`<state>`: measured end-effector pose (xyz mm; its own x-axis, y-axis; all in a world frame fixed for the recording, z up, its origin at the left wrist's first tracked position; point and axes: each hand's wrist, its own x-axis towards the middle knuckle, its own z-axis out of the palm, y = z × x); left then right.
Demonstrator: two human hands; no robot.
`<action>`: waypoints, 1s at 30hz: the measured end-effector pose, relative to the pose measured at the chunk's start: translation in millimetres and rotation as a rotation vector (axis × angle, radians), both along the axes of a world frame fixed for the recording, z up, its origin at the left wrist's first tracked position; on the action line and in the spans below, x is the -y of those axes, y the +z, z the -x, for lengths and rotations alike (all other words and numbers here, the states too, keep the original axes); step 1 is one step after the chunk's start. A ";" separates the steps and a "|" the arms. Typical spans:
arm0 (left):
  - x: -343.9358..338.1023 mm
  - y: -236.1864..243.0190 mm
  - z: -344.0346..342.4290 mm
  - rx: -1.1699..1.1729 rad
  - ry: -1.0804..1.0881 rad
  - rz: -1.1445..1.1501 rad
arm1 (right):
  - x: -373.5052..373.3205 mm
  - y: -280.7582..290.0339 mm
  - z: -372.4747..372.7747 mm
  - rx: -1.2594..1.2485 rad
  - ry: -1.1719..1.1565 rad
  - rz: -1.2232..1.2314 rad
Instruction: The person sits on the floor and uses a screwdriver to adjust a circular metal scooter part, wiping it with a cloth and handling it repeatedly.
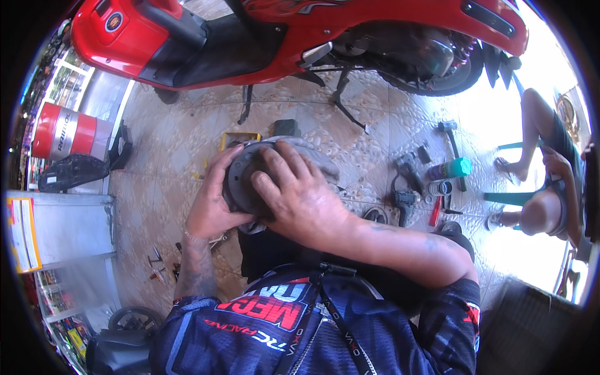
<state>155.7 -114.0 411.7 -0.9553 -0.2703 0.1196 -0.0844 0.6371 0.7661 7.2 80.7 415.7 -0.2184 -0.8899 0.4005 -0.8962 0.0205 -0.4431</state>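
A dark round metal disc (239, 181) with small holes near its rim is held up in front of my body, perhaps a scooter clutch part. My left hand (214, 197) wraps its left edge, thumb underneath and fingers along the top. My right hand (303, 194) lies over its face with bent fingers pressing on it, hiding much of the part. Just behind my hands is a bunched grey cloth (322, 161). Past it on the floor are a yellow tray (241, 136), partly hidden, and a small dark box (286, 128).
A red scooter (244, 72) stands across the far side. To the right lie power tools (407, 170), a green-capped can (459, 167), a hammer (451, 134) and a red-handled tool (435, 212). Another person (547, 162) sits at far right. A red-white drum (69, 132) stands left.
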 end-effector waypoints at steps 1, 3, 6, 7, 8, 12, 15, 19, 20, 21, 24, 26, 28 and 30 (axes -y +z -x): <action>0.2 -0.7 -0.7 0.002 0.010 0.012 | 2.1 -2.0 -5.4 -0.026 -0.035 -0.008; 0.5 -3.7 -1.8 0.002 0.020 0.033 | 2.5 -4.1 -10.7 -0.040 -0.077 -0.093; 0.6 -8.4 -5.6 0.020 0.032 -0.192 | -1.8 3.9 0.4 0.105 0.006 -0.088; -0.1 -11.3 -6.1 0.024 0.039 -0.306 | -3.3 10.8 5.7 0.138 -0.009 -0.080; 0.6 -13.5 -6.3 0.034 0.058 -0.265 | -6.8 18.2 14.6 0.275 -0.032 -0.058; 1.0 -17.0 -9.3 0.016 0.095 -0.236 | -17.9 37.9 77.8 0.789 -0.112 -0.246; 2.8 -12.4 -5.4 -0.035 0.020 -0.060 | -32.6 27.4 134.8 1.133 -0.014 -0.176; 1.6 -5.5 2.0 -0.023 0.021 0.026 | -37.2 -38.8 186.0 1.546 -0.034 -0.204; 0.7 -5.2 3.3 -0.016 0.032 0.001 | -39.6 -59.4 194.3 1.598 -0.047 -0.217; 0.5 -5.4 4.4 -0.024 0.027 0.001 | -41.6 -81.4 200.0 1.660 -0.109 -0.239; 0.7 -8.5 7.8 -0.031 0.022 0.000 | -46.0 -146.2 213.7 1.815 -0.120 -0.336; 2.5 -10.4 9.6 -0.028 0.024 0.016 | -49.4 -188.9 216.2 1.760 -0.187 -0.401; 4.9 -10.7 9.9 -0.010 0.018 0.052 | -50.3 -230.7 213.2 1.703 -0.333 -0.485; 5.7 -11.8 10.5 -0.006 0.033 0.034 | -55.6 -267.3 208.5 1.662 -0.415 -0.529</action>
<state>145.2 -119.6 399.9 -0.9452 -0.2974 0.1347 -0.1016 0.6600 0.7444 -201.3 136.3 148.4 -0.2749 -0.6255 -0.7302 0.5372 0.5299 -0.6562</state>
